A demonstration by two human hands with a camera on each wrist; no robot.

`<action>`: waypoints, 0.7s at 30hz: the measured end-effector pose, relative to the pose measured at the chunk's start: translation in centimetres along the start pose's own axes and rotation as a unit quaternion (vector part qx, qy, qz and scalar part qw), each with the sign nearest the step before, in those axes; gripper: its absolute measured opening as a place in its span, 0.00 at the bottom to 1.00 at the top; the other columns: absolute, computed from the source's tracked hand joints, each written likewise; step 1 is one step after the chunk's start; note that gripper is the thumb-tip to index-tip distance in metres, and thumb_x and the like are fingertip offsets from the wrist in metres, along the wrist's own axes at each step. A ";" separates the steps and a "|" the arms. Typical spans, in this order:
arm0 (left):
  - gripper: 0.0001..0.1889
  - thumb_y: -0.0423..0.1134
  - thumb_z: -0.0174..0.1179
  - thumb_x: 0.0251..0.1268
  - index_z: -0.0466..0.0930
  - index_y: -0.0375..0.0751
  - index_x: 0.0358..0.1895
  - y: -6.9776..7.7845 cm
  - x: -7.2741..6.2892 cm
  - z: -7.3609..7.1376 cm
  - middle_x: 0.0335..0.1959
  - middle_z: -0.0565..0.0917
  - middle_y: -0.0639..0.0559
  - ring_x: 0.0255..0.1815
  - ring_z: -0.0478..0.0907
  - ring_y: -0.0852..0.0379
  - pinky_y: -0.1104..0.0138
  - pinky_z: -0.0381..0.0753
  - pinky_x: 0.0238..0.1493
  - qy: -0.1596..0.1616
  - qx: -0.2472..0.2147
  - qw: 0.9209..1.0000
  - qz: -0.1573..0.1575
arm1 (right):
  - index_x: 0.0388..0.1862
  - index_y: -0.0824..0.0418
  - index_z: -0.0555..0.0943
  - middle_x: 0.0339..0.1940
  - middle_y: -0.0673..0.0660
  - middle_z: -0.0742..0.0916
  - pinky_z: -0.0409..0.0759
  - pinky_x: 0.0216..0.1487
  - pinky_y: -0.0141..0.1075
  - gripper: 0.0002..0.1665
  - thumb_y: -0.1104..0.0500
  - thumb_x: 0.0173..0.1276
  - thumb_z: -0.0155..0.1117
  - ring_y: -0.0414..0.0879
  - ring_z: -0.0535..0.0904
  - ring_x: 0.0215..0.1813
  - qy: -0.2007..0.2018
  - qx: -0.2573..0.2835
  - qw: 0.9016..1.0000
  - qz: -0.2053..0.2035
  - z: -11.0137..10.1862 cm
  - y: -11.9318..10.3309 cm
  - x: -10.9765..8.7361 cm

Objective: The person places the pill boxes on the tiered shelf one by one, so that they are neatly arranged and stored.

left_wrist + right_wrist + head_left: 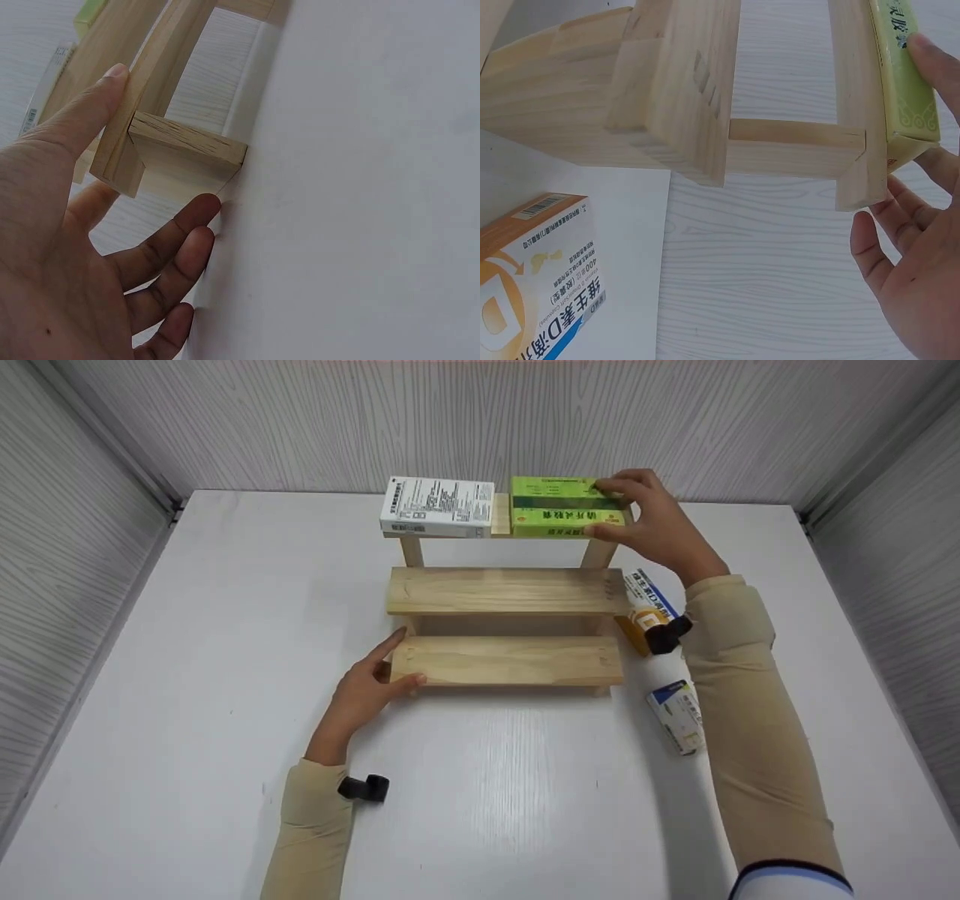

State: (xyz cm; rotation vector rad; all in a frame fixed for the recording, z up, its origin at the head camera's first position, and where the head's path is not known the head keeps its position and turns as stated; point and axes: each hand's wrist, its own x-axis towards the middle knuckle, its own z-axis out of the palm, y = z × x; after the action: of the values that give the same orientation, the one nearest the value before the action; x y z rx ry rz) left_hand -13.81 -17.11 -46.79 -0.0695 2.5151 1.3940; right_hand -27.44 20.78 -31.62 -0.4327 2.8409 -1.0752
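Observation:
A three-step wooden rack (506,660) stands on the white table. My left hand (361,690) grips the left end of its lowest step, thumb over the front edge; in the left wrist view the other fingers (172,274) curl beside the rack's leg. On the top step lies a green medicine box (566,508), and my right hand (660,521) holds its right end between thumb and fingers. In the right wrist view that box (911,82) rests against the upper plank. A white printed medicine box (439,506) lies at the top step's left end.
Right of the rack lie an orange-and-white vitamin D box (544,277), partly hidden by the wrist camera in the head view, and a small blue-and-white box (677,716) beside the right forearm. Grey wood-grain walls (337,424) enclose the table's back and sides.

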 end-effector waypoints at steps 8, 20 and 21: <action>0.47 0.64 0.68 0.50 0.55 0.70 0.74 0.0 0.0 -0.1 0.55 0.79 0.41 0.54 0.74 0.48 0.56 0.71 0.56 -0.003 0.000 1.000 -0.013 | 0.75 0.49 0.62 0.76 0.56 0.59 0.67 0.62 0.49 0.42 0.41 0.65 0.64 0.55 0.68 0.67 0.040 0.014 0.999 0.003 -0.7 0.7 -1.1; 0.46 0.64 0.68 0.50 0.54 0.71 0.74 -0.1 0.0 -0.2 0.55 0.78 0.42 0.55 0.73 0.48 0.56 0.70 0.56 -0.005 0.000 1.000 -0.007 | 0.76 0.49 0.58 0.75 0.57 0.63 0.63 0.66 0.52 0.45 0.40 0.65 0.63 0.56 0.63 0.71 0.094 0.010 0.995 0.034 -2.2 4.4 -4.5; 0.46 0.64 0.68 0.50 0.54 0.71 0.74 -0.1 0.0 -0.1 0.55 0.78 0.42 0.55 0.73 0.48 0.56 0.70 0.56 -0.004 0.000 1.000 -0.006 | 0.77 0.50 0.57 0.75 0.58 0.62 0.62 0.67 0.55 0.46 0.40 0.65 0.64 0.58 0.62 0.72 0.088 0.007 0.995 0.044 -2.2 4.8 -4.8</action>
State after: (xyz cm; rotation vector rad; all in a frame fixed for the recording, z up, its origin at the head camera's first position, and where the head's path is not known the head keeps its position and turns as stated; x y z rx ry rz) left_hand -13.81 -17.26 -46.78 -0.0796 2.5028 1.3874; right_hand -24.36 26.96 -33.31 -0.2194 2.9690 -1.1691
